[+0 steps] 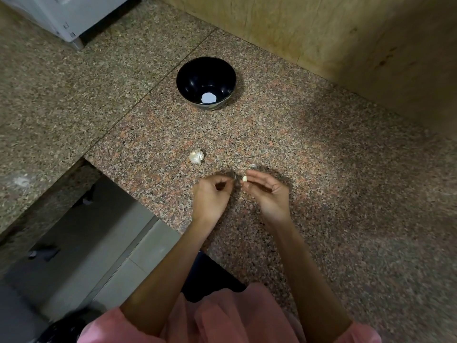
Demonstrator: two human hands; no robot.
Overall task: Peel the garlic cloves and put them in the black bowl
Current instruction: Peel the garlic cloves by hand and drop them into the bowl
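- Clove (pixel 244 179), pale and peeled, is pinched at the fingertips of the right hand (pixel 268 194), above the counter (pixel 321 169) near its front edge.
- Just beside it is the left hand (pixel 210 194), fingers curled, thumb to forefinger; whether it pinches a scrap of skin I cannot tell.
- On the counter just beyond the left hand lies a bulb (pixel 196 156).
- Farther back, toward the wall (pixel 321 33), stands the black bowl (pixel 188 78), well apart from both hands.

Dim warm light; glare spot in black bowl (pixel 191 78); edges blurry w/ warp (wide-angle).
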